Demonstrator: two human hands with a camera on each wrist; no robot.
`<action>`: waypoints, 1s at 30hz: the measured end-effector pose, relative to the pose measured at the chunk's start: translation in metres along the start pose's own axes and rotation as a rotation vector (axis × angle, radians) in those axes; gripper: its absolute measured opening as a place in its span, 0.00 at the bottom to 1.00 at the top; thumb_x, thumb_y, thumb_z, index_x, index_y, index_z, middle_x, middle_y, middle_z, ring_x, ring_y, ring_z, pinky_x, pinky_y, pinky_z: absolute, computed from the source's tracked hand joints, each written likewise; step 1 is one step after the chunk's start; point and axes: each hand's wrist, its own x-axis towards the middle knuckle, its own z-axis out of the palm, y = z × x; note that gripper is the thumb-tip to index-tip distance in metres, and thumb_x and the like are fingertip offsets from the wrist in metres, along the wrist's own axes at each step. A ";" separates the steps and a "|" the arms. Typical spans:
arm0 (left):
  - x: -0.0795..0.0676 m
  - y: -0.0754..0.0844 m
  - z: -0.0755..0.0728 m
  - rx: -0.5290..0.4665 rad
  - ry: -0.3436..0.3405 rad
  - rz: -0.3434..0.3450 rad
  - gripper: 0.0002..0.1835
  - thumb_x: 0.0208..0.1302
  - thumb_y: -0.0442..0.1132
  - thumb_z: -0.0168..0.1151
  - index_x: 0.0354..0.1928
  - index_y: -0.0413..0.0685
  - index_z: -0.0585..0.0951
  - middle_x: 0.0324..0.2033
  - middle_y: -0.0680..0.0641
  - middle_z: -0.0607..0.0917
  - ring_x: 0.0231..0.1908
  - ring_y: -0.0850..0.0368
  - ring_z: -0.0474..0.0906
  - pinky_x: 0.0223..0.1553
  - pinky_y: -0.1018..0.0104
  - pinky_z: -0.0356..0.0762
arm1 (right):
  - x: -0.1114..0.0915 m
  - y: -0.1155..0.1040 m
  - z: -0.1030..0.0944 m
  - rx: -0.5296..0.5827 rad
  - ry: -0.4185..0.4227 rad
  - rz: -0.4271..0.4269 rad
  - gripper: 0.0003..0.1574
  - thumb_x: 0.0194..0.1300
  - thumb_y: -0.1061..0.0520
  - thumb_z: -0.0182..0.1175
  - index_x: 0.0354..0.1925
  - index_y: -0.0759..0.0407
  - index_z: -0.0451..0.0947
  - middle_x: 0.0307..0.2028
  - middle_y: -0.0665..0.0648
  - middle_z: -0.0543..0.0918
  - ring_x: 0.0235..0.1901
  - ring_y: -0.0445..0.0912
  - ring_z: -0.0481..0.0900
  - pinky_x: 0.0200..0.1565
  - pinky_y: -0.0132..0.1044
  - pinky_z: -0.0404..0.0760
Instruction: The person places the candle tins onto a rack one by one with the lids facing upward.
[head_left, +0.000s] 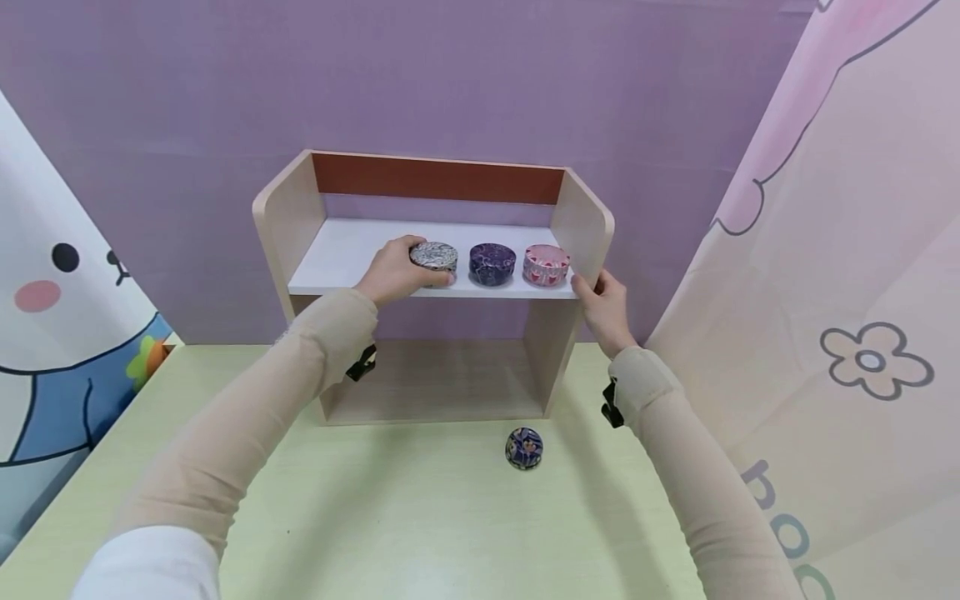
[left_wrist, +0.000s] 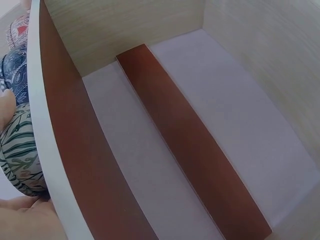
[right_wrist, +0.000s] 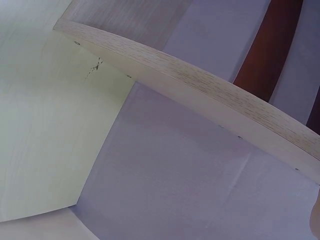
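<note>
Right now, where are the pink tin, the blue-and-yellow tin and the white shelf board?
Pink tin (head_left: pixel 546 271): head view, its side.
Blue-and-yellow tin (head_left: pixel 523 448): head view, its patterned face.
White shelf board (head_left: pixel 348 250): head view, bare top.

L grip (left_wrist: pixel 30 220) holds leaf-patt. tin (left_wrist: pixel 22 155) nr blue tin (left_wrist: pixel 18 72).

Free room leftward on white shelf (head_left: pixel 339 246), purple tin (head_left: pixel 492 264) blocking rightward

Both arms (head_left: pixel 247 417) reach forward; left grip (head_left: pixel 396 273) is curled; right grip (head_left: pixel 606 312) pinches.
</note>
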 end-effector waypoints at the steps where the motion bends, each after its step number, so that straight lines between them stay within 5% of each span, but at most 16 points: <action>1: 0.000 0.000 0.000 0.001 0.001 -0.001 0.45 0.48 0.49 0.70 0.65 0.41 0.61 0.59 0.40 0.70 0.56 0.47 0.68 0.58 0.54 0.67 | 0.000 0.000 0.000 0.001 0.000 -0.002 0.26 0.65 0.51 0.53 0.58 0.62 0.69 0.53 0.62 0.76 0.46 0.45 0.72 0.52 0.36 0.73; 23: -0.001 -0.003 -0.004 -0.005 -0.006 -0.014 0.48 0.48 0.51 0.70 0.67 0.41 0.58 0.61 0.40 0.67 0.56 0.47 0.66 0.59 0.54 0.66 | -0.001 0.000 0.004 0.018 -0.009 0.007 0.28 0.66 0.51 0.52 0.60 0.62 0.67 0.56 0.63 0.74 0.52 0.48 0.71 0.58 0.42 0.71; 30: 0.000 -0.011 -0.010 -0.107 -0.043 0.011 0.49 0.50 0.50 0.69 0.69 0.42 0.54 0.65 0.41 0.63 0.62 0.49 0.62 0.63 0.56 0.63 | 0.001 0.000 0.005 0.022 0.001 0.004 0.27 0.65 0.52 0.53 0.60 0.62 0.68 0.56 0.63 0.74 0.51 0.48 0.72 0.57 0.43 0.72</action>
